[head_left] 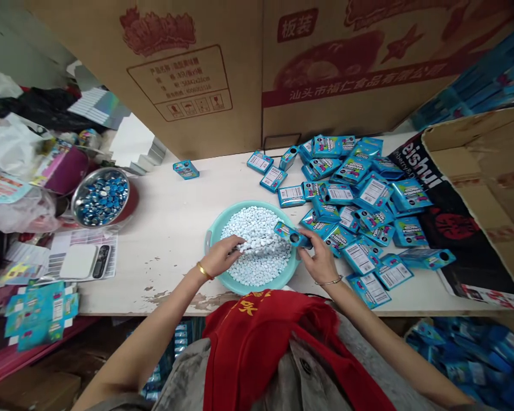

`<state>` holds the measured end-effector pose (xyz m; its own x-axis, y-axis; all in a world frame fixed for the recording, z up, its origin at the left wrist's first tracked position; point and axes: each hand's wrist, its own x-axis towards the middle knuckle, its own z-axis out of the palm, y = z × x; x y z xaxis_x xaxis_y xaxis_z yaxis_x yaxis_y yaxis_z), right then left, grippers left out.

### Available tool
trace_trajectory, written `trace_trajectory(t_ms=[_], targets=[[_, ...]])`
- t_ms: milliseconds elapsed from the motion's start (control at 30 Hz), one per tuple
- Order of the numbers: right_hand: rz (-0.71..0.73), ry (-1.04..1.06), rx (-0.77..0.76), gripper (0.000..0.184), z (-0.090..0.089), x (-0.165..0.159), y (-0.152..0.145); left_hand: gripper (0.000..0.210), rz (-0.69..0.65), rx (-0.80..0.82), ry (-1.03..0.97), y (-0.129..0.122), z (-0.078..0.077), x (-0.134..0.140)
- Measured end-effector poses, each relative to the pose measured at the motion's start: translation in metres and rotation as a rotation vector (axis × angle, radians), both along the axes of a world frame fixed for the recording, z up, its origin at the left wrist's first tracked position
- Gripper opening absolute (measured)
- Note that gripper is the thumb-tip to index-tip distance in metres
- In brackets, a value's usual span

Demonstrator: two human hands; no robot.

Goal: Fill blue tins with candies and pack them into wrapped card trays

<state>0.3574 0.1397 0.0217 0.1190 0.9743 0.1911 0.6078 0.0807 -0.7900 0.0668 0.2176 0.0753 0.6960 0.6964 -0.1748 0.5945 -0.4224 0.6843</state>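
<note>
A light green basin (211, 227) full of small white candies (255, 275) stands in front of me. My left hand (223, 254) is closed over the basin's left half, its fingertips at the edge of a raised heap of candies. Whatever carries this heap is hard to make out. At the basin's right rim, my right hand (320, 258) grips a small blue candy box (286, 231), tilted with one end over the candies beside the heap. Right of this hand lies a pile of similar blue boxes (372, 191), some showing a round hole in one end.
Large cardboard cartons (240, 131) wall off the back. A metal bowl (77, 212) of blue and silver pieces and a white scale (77, 261) stand left. One blue box (185, 169) lies apart. An open carton (480, 142) stands right; flattened blue packaging (43, 314) lies front left.
</note>
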Motion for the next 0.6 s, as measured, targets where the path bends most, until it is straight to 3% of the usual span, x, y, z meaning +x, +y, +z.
trace_trajectory(t_ms=[100,300,467,600], targets=[[0.076,-0.012,0.046,0.041,-0.001,-0.011,0.002,0.022,-0.091,0.074,0.061,0.006,0.042,0.004],[0.152,-0.016,0.076,0.046,0.0,-0.03,0.003,0.019,-0.222,0.192,0.52,0.01,0.106,0.04],[0.18,0.0,0.081,0.046,0.0,-0.037,0.001,0.02,-0.306,0.292,0.756,0.001,0.139,0.075],[0.176,0.006,0.076,0.046,-0.002,-0.04,0.001,0.019,-0.34,0.331,0.77,-0.004,0.149,0.082]])
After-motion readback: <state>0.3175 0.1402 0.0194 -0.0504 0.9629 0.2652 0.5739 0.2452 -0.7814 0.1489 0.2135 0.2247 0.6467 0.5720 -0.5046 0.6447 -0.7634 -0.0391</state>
